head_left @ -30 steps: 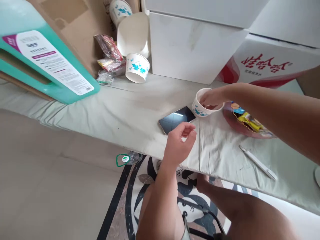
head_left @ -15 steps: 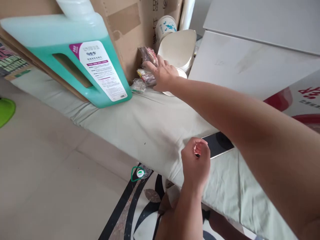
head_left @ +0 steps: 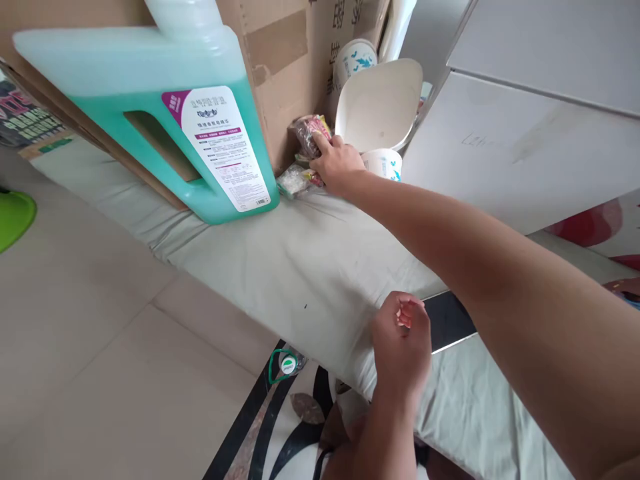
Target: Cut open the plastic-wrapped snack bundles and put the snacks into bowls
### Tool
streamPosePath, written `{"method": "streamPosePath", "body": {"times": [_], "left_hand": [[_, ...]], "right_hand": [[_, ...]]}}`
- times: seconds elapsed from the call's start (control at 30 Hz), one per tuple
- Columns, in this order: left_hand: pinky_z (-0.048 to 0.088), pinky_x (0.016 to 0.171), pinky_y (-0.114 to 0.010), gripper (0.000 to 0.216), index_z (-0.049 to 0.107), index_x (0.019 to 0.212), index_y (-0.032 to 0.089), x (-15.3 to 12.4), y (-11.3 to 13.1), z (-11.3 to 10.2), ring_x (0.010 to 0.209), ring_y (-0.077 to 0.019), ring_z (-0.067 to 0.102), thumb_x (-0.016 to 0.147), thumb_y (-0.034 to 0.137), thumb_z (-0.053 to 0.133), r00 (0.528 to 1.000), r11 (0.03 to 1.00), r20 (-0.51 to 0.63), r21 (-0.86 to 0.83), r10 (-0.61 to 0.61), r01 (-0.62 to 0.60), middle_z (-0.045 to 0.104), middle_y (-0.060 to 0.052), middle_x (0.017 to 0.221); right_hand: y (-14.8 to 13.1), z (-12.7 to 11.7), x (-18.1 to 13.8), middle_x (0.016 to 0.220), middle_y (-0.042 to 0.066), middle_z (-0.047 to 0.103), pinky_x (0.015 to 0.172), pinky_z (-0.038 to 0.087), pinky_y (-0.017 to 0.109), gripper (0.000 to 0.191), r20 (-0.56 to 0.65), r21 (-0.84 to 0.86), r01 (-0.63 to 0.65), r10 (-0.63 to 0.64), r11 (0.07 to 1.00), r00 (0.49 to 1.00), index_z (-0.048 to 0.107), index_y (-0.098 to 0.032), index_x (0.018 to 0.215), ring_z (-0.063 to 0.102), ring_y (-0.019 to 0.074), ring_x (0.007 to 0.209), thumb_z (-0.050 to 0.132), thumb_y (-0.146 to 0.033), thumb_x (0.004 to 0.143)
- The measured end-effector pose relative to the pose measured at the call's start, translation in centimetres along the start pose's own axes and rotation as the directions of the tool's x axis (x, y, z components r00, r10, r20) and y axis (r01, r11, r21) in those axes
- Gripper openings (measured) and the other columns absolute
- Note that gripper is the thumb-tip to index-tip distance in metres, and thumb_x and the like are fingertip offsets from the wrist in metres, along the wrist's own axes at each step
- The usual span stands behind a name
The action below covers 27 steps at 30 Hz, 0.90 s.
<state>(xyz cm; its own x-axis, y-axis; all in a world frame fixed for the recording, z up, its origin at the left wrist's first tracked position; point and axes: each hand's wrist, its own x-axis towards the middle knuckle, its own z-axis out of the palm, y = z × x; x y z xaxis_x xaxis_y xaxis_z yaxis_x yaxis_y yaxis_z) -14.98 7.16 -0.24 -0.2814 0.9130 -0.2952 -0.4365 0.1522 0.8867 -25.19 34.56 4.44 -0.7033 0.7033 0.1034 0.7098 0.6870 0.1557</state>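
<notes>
My right hand (head_left: 340,163) reaches to the back of the cloth-covered surface. Its fingers are closed around the edge of a clear-wrapped packet (head_left: 306,133) with dark contents and red and yellow print. Part of the grip is hidden behind the hand. Just below lies another crinkled clear packet (head_left: 294,180), with white contents. A white paper cup (head_left: 383,163) with blue print stands right beside the hand. My left hand (head_left: 403,340) is curled into a loose fist near the front edge, with nothing visible in it. Next to it lies a dark phone-like slab (head_left: 450,320), partly covered by my right forearm.
A large jug of green liquid (head_left: 150,133) stands at the left against a cardboard box (head_left: 280,73). Behind my right hand are a pale scoop-shaped container (head_left: 377,100) and another printed cup (head_left: 356,60). A white cabinet (head_left: 540,147) borders the right. A capped bottle (head_left: 289,364) is below the edge.
My right hand has gone from hovering with spread fingers over the packets to closing on one. The view has shifted slightly. My left hand keeps its loose fist.
</notes>
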Motion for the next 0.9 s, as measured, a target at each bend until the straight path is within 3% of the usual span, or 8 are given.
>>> {"method": "streamPosePath", "body": {"times": [0.3,0.5,0.67,0.73,0.8,0.87,0.9], "left_hand": [[0.037,0.065,-0.027,0.013,0.059,0.073,0.020,0.0,0.9,-0.7,0.063,-0.0129,0.048,0.082,0.029,0.061,0.999,0.999,-0.045,-0.034,-0.018,0.017,0.050,0.004,0.061],[0.035,0.063,-0.026,0.012,0.059,0.072,0.021,-1.4,1.8,0.1,0.061,-0.0119,0.046,0.079,0.029,0.062,0.992,0.995,-0.124,-0.100,0.010,-0.023,0.050,0.005,0.059],[0.036,0.060,-0.025,0.012,0.060,0.071,0.021,-1.9,1.8,0.6,0.058,-0.0113,0.046,0.077,0.030,0.064,0.982,0.992,-0.182,-0.108,0.050,-0.070,0.049,0.005,0.056],[0.036,0.057,-0.024,0.014,0.060,0.070,0.021,-1.7,1.5,0.5,0.056,-0.0114,0.046,0.075,0.032,0.066,0.978,0.991,-0.198,-0.104,0.065,-0.086,0.049,0.005,0.055],[0.039,0.057,-0.024,0.015,0.060,0.070,0.021,-1.4,1.2,0.4,0.057,-0.0119,0.049,0.075,0.034,0.067,0.977,0.991,-0.200,-0.094,0.073,-0.093,0.050,0.005,0.055],[0.044,0.060,-0.024,0.016,0.062,0.072,0.021,-1.3,0.9,0.4,0.061,-0.0122,0.054,0.076,0.034,0.069,0.978,0.993,-0.198,-0.081,0.070,-0.088,0.056,0.003,0.061],[0.047,0.065,-0.024,0.016,0.064,0.076,0.021,-1.3,0.9,0.5,0.066,-0.0125,0.058,0.077,0.034,0.072,0.981,0.993,-0.186,-0.088,0.058,-0.075,0.061,0.002,0.066]], "right_hand": [[-1.5,-2.5,-10.4,0.173,0.013,0.036,0.102,0.053,0.054,0.036,0.166,-0.067,0.215,-0.202,0.974,0.965,0.077,-0.024,0.129,0.051,0.0451,0.139,0.067,-0.024,0.094],[-1.2,-2.6,-14.9,0.172,0.011,0.040,0.100,0.054,0.053,0.040,0.190,-0.022,0.139,-0.132,0.990,0.973,0.074,-0.025,0.132,0.056,0.0414,0.136,0.067,-0.022,0.093],[0.4,-2.8,-16.4,0.165,0.015,0.049,0.107,0.053,0.054,0.035,0.078,0.244,0.089,-0.111,0.966,0.991,0.074,-0.020,0.127,0.061,0.0389,0.133,0.064,-0.031,0.096],[1.4,-3.2,-17.3,0.154,0.018,0.058,0.108,0.053,0.051,0.031,-0.061,0.433,0.078,-0.057,0.898,0.997,0.074,-0.016,0.120,0.064,0.0359,0.129,0.063,-0.028,0.094],[2.2,-3.8,-19.2,0.132,0.015,0.069,0.105,0.056,0.049,0.019,-0.212,0.647,0.086,0.070,0.758,0.975,0.073,-0.017,0.105,0.067,0.0323,0.122,0.065,-0.027,0.091],[2.5,-4.4,-22.4,0.104,0.008,0.072,0.096,0.060,0.045,0.011,-0.239,0.855,0.065,0.280,0.515,0.930,0.070,-0.021,0.095,0.071,0.0279,0.107,0.067,-0.030,0.090],[2.4,-4.7,-24.4,0.094,0.005,0.071,0.088,0.062,0.043,0.013,-0.177,0.938,0.034,0.393,0.346,0.902,0.070,-0.022,0.096,0.072,0.0253,0.097,0.069,-0.034,0.091]]}}
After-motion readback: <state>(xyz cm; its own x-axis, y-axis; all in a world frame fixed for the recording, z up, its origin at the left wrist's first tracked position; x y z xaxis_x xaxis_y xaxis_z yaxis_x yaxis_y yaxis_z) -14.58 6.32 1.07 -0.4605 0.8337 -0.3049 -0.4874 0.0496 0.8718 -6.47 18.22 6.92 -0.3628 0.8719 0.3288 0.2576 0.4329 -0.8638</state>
